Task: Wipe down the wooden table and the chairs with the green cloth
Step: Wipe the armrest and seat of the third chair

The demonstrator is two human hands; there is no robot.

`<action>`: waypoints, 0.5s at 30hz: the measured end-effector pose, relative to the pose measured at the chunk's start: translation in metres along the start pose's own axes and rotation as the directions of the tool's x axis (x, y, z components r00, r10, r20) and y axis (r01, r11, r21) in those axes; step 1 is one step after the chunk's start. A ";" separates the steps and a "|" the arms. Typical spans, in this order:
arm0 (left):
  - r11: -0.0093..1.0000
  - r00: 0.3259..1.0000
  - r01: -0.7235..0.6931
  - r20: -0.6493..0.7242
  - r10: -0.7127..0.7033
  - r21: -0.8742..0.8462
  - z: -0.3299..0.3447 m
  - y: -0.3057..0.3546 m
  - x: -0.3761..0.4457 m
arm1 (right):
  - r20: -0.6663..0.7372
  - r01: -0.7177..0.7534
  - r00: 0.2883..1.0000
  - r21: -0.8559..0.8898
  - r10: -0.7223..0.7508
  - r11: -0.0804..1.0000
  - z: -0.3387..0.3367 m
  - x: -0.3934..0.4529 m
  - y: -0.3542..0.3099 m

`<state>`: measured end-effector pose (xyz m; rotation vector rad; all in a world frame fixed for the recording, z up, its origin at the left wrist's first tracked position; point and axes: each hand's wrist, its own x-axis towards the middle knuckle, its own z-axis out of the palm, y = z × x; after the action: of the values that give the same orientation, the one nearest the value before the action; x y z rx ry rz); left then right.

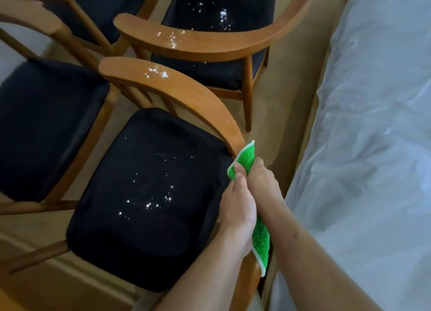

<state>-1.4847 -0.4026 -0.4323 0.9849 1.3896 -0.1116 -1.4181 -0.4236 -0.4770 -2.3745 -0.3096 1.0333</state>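
Observation:
The green cloth is wrapped over the right end of the near chair's curved wooden backrest. Its lower part hangs down beside the rail. My right hand grips the upper part of the cloth against the rail. Just below it, my left hand closes round the cloth and rail. Shiny droplets lie on the chair's black seat, and more glisten on top of the backrest. The table is out of view.
A second chair behind has droplets on its rail and its black seat. Two more chairs stand at the left. A bed or sofa under a pale sheet runs along the right, close to the chairs. The floor is beige.

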 end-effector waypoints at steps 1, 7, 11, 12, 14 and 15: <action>0.999 1.000 0.017 0.005 -0.016 -0.030 0.001 0.007 0.007 | 0.010 0.039 0.999 -0.003 -0.039 0.999 -0.001 0.011 -0.005; 0.991 0.995 -0.101 -0.013 0.100 -0.086 -0.016 0.044 0.047 | -0.077 0.318 0.941 -0.146 -0.331 0.937 0.005 0.063 -0.042; 0.956 0.969 -0.226 0.060 0.241 -0.189 -0.034 0.064 0.065 | -0.106 0.314 0.937 -0.155 -0.331 0.937 0.008 0.059 -0.035; 0.949 0.964 -0.243 0.058 0.259 -0.201 -0.038 0.069 0.069 | -0.105 0.297 0.943 -0.165 -0.317 0.940 0.009 0.052 -0.028; 0.947 0.962 -0.261 0.032 0.271 -0.186 -0.046 0.077 0.077 | -0.102 0.259 0.952 -0.237 -0.289 0.936 0.013 0.035 -0.014; 0.948 0.962 -0.267 0.012 0.273 -0.175 -0.052 0.078 0.082 | -0.097 0.234 0.958 -0.281 -0.271 0.931 0.016 0.026 -0.011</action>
<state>-1.4577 -0.2826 -0.4555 1.0128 1.1972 0.1919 -1.4115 -0.3977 -0.4957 -2.5400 -0.7253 0.7452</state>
